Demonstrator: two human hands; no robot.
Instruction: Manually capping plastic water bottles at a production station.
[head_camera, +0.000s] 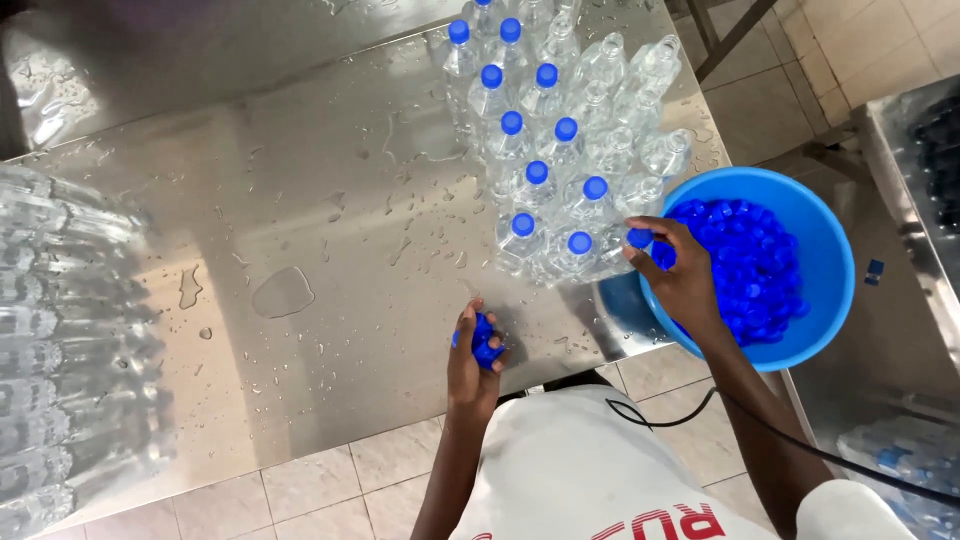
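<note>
Counts, placed relative to blue basin (825, 235):

- Blue basin: one, heaped with loose blue caps (750, 260), too many to count.
- Clear plastic bottles (560, 150) left of basin: about twenty in cluster; ten wear blue caps, rest uncapped.
- Hands: two. Right hand (680, 275) at basin's left rim, left hand (475, 355) further left, each gripping blue caps.

Wet, glossy sheet-metal table (300, 200) under left hand (472, 360), which grips smooth blue plastic caps (483, 340). Clear glossy plastic bottles (560, 150) by right hand (680, 275); beside it, smooth blue plastic basin (830, 260).
</note>
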